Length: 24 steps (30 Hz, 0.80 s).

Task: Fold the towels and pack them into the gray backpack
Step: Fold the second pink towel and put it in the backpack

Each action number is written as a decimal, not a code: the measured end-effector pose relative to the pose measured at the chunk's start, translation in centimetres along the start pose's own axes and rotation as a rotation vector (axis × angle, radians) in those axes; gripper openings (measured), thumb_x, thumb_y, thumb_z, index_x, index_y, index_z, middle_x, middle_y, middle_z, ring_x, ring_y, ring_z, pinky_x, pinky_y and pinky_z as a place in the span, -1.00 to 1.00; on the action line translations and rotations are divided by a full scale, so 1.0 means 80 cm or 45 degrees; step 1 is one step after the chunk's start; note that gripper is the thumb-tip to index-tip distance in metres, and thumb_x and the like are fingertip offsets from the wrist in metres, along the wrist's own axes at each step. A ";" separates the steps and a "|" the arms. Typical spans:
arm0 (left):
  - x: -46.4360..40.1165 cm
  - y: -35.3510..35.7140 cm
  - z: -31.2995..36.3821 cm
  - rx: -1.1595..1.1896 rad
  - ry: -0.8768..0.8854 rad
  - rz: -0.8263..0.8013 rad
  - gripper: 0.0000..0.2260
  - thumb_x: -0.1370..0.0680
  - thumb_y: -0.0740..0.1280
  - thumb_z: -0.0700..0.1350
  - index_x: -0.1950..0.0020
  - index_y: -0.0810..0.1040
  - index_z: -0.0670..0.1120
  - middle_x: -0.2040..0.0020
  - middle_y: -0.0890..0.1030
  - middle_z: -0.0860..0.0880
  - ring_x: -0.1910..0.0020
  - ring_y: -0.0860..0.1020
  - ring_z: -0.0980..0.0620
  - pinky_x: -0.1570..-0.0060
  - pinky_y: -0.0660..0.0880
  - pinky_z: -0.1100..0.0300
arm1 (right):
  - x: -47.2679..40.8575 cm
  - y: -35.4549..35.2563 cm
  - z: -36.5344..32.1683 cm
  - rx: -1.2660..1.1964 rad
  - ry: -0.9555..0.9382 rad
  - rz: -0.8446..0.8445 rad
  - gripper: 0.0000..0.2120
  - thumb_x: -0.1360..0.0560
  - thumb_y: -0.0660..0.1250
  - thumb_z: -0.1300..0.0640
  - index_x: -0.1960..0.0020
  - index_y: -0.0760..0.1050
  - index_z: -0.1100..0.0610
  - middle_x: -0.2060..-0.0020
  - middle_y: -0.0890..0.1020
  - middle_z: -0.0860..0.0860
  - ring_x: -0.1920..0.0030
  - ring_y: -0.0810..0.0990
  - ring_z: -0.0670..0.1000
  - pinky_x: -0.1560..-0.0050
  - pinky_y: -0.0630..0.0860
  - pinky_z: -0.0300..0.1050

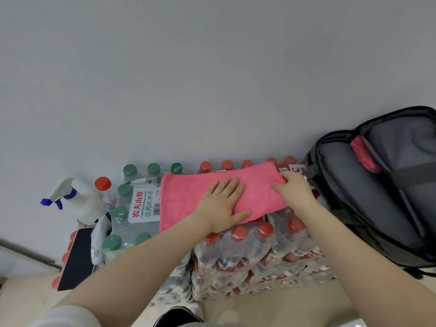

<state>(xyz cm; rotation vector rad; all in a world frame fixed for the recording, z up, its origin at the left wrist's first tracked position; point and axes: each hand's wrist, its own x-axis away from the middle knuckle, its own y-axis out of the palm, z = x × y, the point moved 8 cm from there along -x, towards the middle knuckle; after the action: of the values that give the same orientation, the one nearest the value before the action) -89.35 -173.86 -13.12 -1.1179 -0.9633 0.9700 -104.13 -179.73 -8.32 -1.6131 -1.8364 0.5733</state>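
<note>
1. Folding step in hand, judging by the layout: pink towel (188, 197) spread on top of shrink-wrapped water bottle packs (247, 251), beside the open gray backpack (368, 197) on the right.
2. Left hand (221, 204) pressing flat on the towel's middle, fingers straight and slightly apart.
3. Right hand (295, 192) at the towel's right end, fingers curled around that edge, apparently pinching it.
4. Next move, probably: right end carried over toward the left, left palm anchoring the cloth; edges to be matched.
5. Long axis of the towel running left to right, right end tilted slightly away toward the wall.
6. Another pink towel (365, 156) already tucked in the backpack.
</note>
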 end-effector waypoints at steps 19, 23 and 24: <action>0.015 -0.048 -0.155 0.005 -0.348 0.064 -0.59 -0.59 0.08 0.09 -0.38 0.32 -0.07 -0.33 0.43 -0.08 -0.36 0.31 -0.08 -0.29 0.23 0.04 | 0.037 0.127 -0.101 0.621 -0.425 -0.279 -0.74 -0.57 0.10 0.06 0.12 0.45 0.21 0.21 0.56 0.11 0.27 0.48 0.07 0.25 0.38 -0.08; 0.010 -0.049 -0.165 -0.006 -0.381 -0.070 -0.57 -0.58 0.08 0.16 -0.27 0.44 -0.09 -0.25 0.50 -0.08 -0.32 0.29 -0.10 -0.27 0.22 -0.02 | 0.022 0.099 -0.117 0.639 -0.562 -0.082 -0.75 -0.54 0.08 0.16 0.22 0.46 0.16 0.23 0.52 0.05 0.19 0.49 0.07 0.23 0.40 -0.07; 0.008 -0.051 -0.168 0.036 -0.401 -0.092 -0.56 -0.58 0.07 0.17 -0.21 0.49 -0.11 -0.21 0.53 -0.10 -0.30 0.29 -0.11 -0.24 0.23 -0.03 | 0.018 0.091 -0.119 0.663 -0.620 0.018 -0.78 -0.53 0.11 0.20 0.03 0.53 0.17 0.07 0.54 0.07 0.02 0.50 0.10 0.08 0.44 -0.03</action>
<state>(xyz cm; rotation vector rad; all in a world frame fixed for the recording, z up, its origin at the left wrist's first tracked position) -75.89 -177.45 -11.31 -0.9153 -1.2308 1.1172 -92.39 -177.86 -6.25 -1.1973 -1.7863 1.4179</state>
